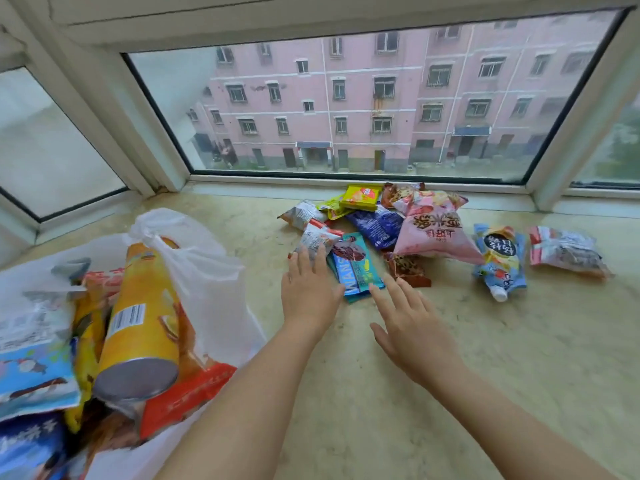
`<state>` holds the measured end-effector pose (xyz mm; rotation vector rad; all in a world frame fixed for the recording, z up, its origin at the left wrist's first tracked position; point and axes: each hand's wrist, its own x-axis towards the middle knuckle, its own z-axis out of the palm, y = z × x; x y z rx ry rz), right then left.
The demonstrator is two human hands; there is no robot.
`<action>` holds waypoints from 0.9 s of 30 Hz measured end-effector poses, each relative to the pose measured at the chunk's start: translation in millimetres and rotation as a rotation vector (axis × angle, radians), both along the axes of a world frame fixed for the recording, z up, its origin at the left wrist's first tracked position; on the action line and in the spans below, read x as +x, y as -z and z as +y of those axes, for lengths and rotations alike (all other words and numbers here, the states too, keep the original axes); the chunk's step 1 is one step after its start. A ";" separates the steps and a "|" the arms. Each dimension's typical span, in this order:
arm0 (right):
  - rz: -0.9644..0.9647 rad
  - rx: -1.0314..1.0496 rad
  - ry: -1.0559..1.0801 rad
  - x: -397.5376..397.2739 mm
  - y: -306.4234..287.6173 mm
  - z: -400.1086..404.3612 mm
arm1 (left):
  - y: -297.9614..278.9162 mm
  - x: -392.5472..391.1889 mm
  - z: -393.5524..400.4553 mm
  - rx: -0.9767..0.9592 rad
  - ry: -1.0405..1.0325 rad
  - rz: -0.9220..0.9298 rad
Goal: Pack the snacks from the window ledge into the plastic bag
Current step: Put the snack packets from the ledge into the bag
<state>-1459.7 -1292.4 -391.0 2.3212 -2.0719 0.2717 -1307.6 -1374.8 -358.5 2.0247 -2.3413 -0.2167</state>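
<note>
Reaching toward the heap of loose snacks, both hands hover flat over the window ledge (450, 358) — the step in hand looks like gathering the next batch. The left hand (309, 292) has its fingers straight and close together, tips on a silver-and-red packet (317, 237); the right hand (412, 323) is spread and relaxed, its fingertips at the near end of a teal packet (356, 266), holding nothing. More packets lie behind toward the back edge by the window frame, among them a pink puffed bag (434, 233), with a blue spouted pouch (500, 261) off toward the right end. The white plastic bag (204, 271) sits at the left end of the ledge, mouth open (a yellow crisp tube (142, 320) already lies in it among other packs). Next, I judge, the fingers must curl round a packet or two and carry them left — the slippery wrappers may call for a firm pinch.
</note>
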 end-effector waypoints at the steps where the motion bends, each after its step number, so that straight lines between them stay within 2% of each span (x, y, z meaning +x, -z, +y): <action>1: -0.003 -0.004 0.005 2.5 5.6 -10.4 | 6.1 -0.7 -9.0 -0.002 -0.007 0.015; 5: -0.010 0.044 0.080 19.8 20.0 -44.6 | 28.1 3.1 -35.3 -0.053 -0.009 0.032; 9: -0.116 0.040 0.178 37.6 25.9 -66.6 | 31.3 7.5 -52.8 -0.040 -0.042 0.091; 14: -0.118 0.087 0.285 51.4 18.0 -77.9 | 31.6 19.0 -39.7 -0.032 -0.058 0.123; 19: -0.123 0.072 0.286 50.6 12.7 -57.5 | 22.0 15.7 -12.2 -0.004 -0.088 0.068; 24: -0.106 0.203 0.258 49.1 4.2 -23.8 | 13.4 21.4 22.4 0.092 -0.120 0.065; 27: -0.131 0.214 0.287 49.7 -4.2 -17.7 | 10.0 21.9 35.4 0.126 -0.161 0.083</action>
